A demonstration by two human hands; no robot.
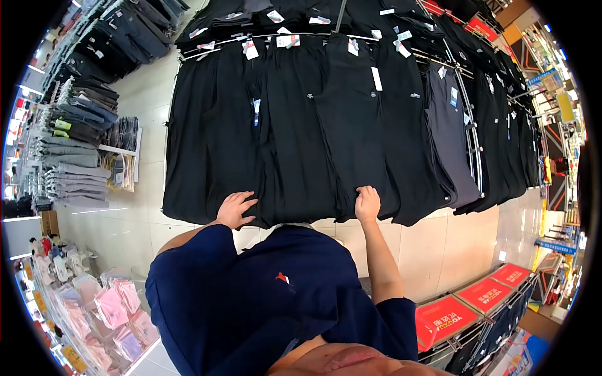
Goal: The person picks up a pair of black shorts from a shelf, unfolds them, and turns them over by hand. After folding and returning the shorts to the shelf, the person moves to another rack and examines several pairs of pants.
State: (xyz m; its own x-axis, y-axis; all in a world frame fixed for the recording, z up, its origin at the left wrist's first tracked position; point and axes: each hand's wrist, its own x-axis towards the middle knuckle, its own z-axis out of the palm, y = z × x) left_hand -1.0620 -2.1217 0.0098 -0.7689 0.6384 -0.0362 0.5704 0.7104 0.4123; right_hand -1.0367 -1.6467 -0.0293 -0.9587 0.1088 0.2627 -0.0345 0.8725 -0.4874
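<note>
Black trousers (291, 131) hang in a row from a metal rail in front of me. My left hand (237, 210) rests on the lower part of a pair at the left, its fingers spread over the dark cloth. Farther right, my right hand (367, 203) is at the lower legs of another black pair (354, 125), with bent fingers closed on the fabric. White paper tags (251, 50) hang near the waistbands, and a white strip label (377, 79) lies on the pair above my right hand.
Dark grey trousers (448, 125) hang at the row's right end. Racks of folded jeans (84, 116) stand on the left, packaged pink garments (113, 307) at lower left. Behind me at right is a rack topped with red signs (448, 316). Pale tiled floor (433, 250) lies between.
</note>
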